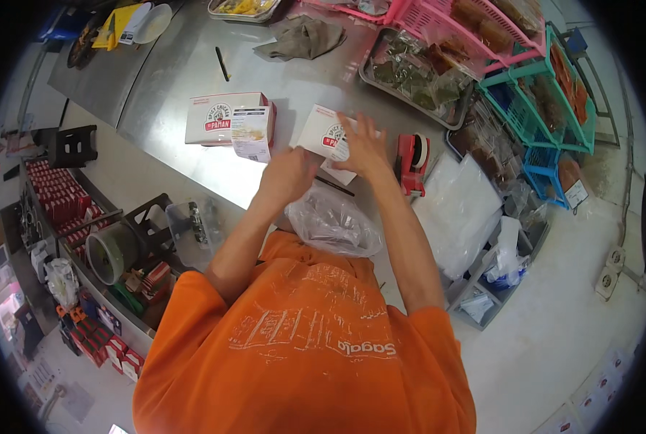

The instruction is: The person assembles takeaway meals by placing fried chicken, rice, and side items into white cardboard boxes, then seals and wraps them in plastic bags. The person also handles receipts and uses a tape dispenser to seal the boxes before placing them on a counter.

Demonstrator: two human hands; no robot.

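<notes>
A white paperboard food box [316, 127] with a red and black printed logo rests on the steel worktable before me. My right hand [365, 145] lies over its right side, fingers spread across the top and the thumb towards the near edge. Curled at the near left corner, my left hand [288, 174] pinches the box's edge; its fingertips are partly hidden. A white flap or slip of paper [338, 172] shows below the box. To the left stands a similar closed box [209, 116] with a printed label [249, 133] hanging over its front.
A clear plastic bag [333, 222] lies against my waist, beside a dark pen-like stick [335, 186]. Right of my hand is a red tape dispenser [411, 165], then white plastic bags [458, 211]. A tray of packets [409, 73] and a grey cloth [304, 38] lie farther back.
</notes>
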